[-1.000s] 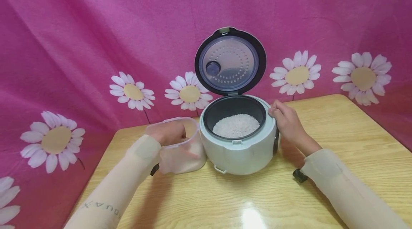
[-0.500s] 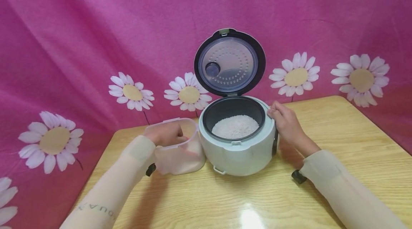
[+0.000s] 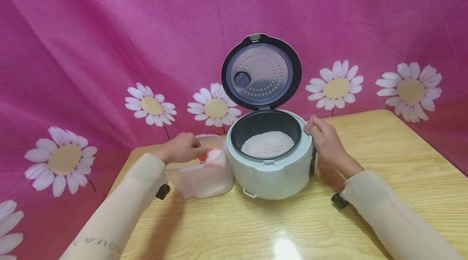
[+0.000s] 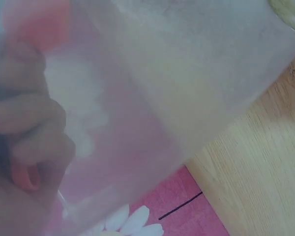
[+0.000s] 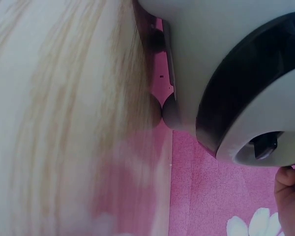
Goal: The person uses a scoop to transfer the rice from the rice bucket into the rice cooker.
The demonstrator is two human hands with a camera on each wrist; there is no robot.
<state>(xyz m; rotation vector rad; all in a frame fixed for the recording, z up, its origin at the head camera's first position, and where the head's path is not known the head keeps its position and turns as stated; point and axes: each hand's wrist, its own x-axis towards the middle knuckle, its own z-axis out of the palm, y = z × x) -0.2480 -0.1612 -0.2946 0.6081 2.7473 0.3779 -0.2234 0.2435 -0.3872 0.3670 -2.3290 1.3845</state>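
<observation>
My left hand (image 3: 181, 147) grips a red scoop (image 3: 203, 156) heaped with white rice, at the mouth of a translucent plastic container (image 3: 202, 183). Through the cloudy container wall, the left wrist view shows curled fingers (image 4: 34, 113) around the red handle (image 4: 25, 177). Right beside the container stands a pale green rice cooker (image 3: 274, 180), its lid (image 3: 260, 71) raised. White rice (image 3: 268, 144) covers the bottom of its dark inner pot (image 3: 243, 130). My right hand (image 3: 326, 138) holds the cooker's right upper edge, thumb and fingers bent there; the right wrist view catches only part of it.
The wooden table (image 3: 234, 227) carries the container and cooker near its back edge. Behind it hangs a pink cloth (image 3: 164, 28) printed with white daisies. A small latch loop (image 3: 250, 193) juts from the cooker's lower front.
The left hand has risen from inside the container and shifted left, bringing the rice-filled red scoop into sight at the opening. The right hand and cooker have stayed in place.
</observation>
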